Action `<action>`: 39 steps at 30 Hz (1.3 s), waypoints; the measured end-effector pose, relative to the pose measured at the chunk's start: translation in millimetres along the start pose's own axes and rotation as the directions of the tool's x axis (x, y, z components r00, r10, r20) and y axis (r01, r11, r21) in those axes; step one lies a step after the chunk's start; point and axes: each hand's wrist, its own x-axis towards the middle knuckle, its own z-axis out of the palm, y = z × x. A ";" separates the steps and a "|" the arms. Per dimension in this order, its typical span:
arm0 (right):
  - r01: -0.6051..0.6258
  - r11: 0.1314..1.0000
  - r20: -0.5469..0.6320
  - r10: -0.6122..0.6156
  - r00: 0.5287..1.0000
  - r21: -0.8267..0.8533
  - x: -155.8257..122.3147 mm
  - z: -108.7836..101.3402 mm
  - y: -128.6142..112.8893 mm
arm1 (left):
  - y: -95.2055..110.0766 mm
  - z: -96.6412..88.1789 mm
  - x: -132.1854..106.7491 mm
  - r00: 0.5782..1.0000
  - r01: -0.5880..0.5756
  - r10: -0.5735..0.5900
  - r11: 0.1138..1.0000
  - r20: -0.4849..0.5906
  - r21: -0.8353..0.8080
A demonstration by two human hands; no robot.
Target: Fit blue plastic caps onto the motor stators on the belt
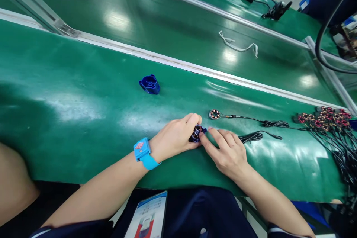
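Note:
My left hand [178,135] is closed around a small blue motor housing [196,134] with a copper-wound stator seated inside it. The open face is turned up, towards my right hand. The thumb and forefinger of my right hand [227,150] are bent against the housing's right edge, by the windings; its other fingers are curled. Just beyond my right knuckles lies a bundled black cable [252,137], whose near end is hidden by the hand. Farther back, a loose ring-shaped stator [214,114] rests on the green mat, wired to a black cable [248,118].
An empty blue housing [150,84] stands on the mat at left. Several stators [323,117] with tangled black cables are heaped at right. A metal rail [167,59] crosses behind; a white strap [237,47] lies past it. Someone's bare limb [13,178] shows at far left.

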 end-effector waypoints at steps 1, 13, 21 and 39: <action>-0.005 1.000 0.018 0.005 1.000 0.012 1.3 -0.2 -0.5 | 0.1 0.0 0.0 1.000 -0.001 0.001 1.000 -0.004 0.004; -0.035 0.989 -0.017 0.038 0.999 0.141 4.9 6.1 -4.1 | 13.9 -15.0 -11.2 0.929 -0.274 0.338 0.901 -0.148 0.335; -0.067 0.977 -0.024 0.073 0.997 0.203 6.7 4.6 -4.7 | 34.6 -6.0 -20.5 0.934 -0.196 0.314 0.849 -0.170 0.491; -0.363 0.584 0.068 0.464 0.883 0.727 -4.7 25.6 -6.9 | 55.3 14.8 -18.3 0.985 -0.147 0.169 0.649 0.048 0.747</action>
